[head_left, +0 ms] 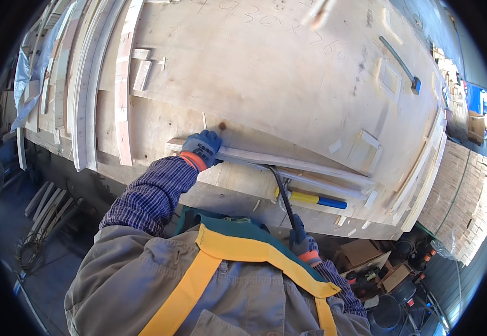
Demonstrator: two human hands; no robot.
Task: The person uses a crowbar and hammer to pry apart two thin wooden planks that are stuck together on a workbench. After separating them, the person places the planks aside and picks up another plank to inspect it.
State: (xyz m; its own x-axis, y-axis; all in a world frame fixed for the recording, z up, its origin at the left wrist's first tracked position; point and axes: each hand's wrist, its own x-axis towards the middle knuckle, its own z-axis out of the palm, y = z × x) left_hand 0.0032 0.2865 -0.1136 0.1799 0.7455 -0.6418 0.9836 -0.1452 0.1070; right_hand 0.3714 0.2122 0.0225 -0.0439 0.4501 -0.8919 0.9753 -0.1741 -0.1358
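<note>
Wood strip [299, 161] (pale) under left hand [203, 145]

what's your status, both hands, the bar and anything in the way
Left hand gripping wooden strip; right hand around black bar; bar's far end at strip; hammer with yellow-and-blue handle lying close on bar's right.

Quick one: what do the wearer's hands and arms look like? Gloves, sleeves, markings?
Left hand and right hand: matching blue-grey work gloves with orange cuffs. Dark printed marking on the back of the left one. Forearms: dark purple-blue and white checked sleeves. Above the left elbow: plain grey-brown jacket fabric. No cables visible on either arm.
</note>
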